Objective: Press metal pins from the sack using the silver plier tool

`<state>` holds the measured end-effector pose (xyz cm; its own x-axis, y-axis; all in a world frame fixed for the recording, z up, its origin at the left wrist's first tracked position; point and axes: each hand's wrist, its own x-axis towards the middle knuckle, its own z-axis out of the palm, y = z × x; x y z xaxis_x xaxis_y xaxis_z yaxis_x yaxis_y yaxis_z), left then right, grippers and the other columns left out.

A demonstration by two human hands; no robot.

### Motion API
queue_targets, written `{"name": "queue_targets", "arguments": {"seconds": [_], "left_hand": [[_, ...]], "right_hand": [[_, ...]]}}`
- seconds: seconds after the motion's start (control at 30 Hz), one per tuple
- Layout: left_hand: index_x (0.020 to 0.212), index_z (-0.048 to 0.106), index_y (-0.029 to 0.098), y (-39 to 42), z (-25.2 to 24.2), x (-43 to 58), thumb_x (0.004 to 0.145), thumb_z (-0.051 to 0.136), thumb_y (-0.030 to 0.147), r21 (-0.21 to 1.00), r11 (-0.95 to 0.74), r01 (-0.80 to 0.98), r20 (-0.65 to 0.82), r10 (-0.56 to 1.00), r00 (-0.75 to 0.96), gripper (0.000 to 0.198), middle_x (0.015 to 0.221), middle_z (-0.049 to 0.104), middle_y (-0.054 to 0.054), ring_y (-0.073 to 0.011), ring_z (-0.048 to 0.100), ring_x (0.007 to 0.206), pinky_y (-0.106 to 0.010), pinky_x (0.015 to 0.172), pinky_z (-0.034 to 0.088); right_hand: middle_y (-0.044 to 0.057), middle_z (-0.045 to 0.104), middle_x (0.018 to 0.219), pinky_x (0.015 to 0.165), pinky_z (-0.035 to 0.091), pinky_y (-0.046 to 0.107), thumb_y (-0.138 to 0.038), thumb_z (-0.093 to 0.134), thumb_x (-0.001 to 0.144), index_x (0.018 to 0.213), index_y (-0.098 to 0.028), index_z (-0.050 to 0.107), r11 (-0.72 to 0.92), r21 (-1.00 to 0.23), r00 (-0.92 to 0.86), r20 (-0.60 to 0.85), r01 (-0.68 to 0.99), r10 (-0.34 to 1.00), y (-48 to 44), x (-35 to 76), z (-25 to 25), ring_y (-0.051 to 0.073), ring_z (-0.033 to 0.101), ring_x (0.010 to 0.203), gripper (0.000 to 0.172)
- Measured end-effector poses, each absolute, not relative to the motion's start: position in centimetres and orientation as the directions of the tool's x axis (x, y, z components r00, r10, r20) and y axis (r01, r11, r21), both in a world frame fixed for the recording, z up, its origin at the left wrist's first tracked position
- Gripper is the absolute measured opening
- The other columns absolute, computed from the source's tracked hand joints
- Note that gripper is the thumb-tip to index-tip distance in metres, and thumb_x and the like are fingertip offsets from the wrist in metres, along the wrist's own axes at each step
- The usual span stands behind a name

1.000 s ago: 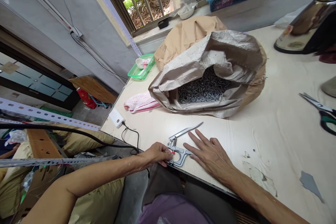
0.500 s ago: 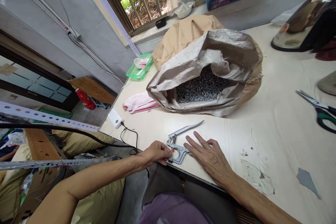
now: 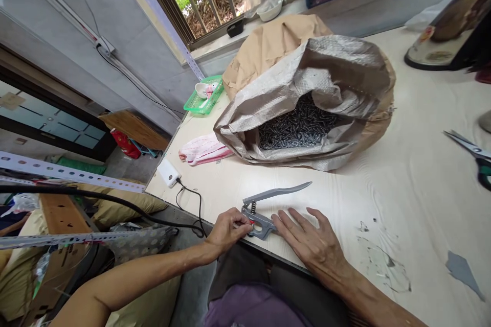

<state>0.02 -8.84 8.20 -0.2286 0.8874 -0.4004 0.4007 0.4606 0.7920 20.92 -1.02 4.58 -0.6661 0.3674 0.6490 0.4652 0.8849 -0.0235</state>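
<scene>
Thumb and forefinger of the left hand (image 3: 226, 230) pinch together at the mouth of the grey hand tool (image 3: 264, 219), beside its small red part (image 3: 252, 223); from my remote post I cannot tell whether anything is between them. I see the fingers of the right hand (image 3: 320, 253) spread, palm down, tips against the tool's right end. The tool lies flat at the near edge of the table (image 3: 345, 199), between the hands.

As I judge it, positioning is done and pressing is left: the handle (image 3: 278, 192) stands apart from the frame, and neither hand grips it. I can make out no finished piece near the fingers.

Farther off, an open sack (image 3: 268, 104) bears plenty of dark metal pieces (image 3: 295, 127). A pink-and-white cloth (image 3: 203, 149) lies to its left; scissors (image 3: 473, 149) lie at far right.
</scene>
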Motion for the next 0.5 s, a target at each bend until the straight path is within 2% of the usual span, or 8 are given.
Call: {"name": "queue_targets", "arguments": {"seconds": [0.17, 0.3, 0.5], "left_hand": [[0.066, 0.062, 0.015, -8.9, 8.0, 0.7, 0.068, 0.065, 0.043, 0.809, 0.508, 0.297, -0.432, 0.855, -0.287, 0.029, 0.079, 0.053, -0.002, -0.0122, 0.053, 0.064, -0.025, 0.057, 0.048], [0.068, 0.064, 0.015, -8.9, 7.8, 0.6, 0.069, 0.064, 0.036, 0.792, 0.482, 0.376, -0.398, 0.873, -0.282, 0.021, 0.077, 0.054, -0.002, -0.0125, 0.052, 0.067, -0.024, 0.062, 0.045], [0.069, 0.062, 0.013, -8.4, 8.1, 0.8, 0.069, 0.058, 0.022, 0.7, 0.549, 0.457, -0.482, 0.835, -0.265, 0.01, 0.064, 0.054, 0.001, -0.0105, 0.046, 0.06, -0.022, 0.058, 0.036]], "right_hand": [[0.001, 0.07, 0.097, 0.095, 0.031, 0.039, -0.005, 0.045, 0.083, 0.113, -0.023, 0.059, 0.885, -0.037, -0.709, 0.583, 0.464, 0.396, -1.0, 21.1, 5.1, 0.015, 0.06, 0.091, 0.038], [0.001, 0.07, 0.093, 0.095, 0.03, 0.04, -0.006, 0.047, 0.084, 0.104, -0.021, 0.062, 0.876, -0.087, -0.692, 0.578, 0.474, 0.432, -1.0, 21.2, 4.8, 0.017, 0.059, 0.092, 0.03], [0.001, 0.067, 0.112, 0.095, 0.032, 0.043, -0.01, 0.047, 0.085, 0.097, -0.022, 0.065, 0.846, -0.124, -0.672, 0.551, 0.519, 0.494, -1.0, 20.9, 4.0, 0.02, 0.056, 0.105, 0.024]]}}
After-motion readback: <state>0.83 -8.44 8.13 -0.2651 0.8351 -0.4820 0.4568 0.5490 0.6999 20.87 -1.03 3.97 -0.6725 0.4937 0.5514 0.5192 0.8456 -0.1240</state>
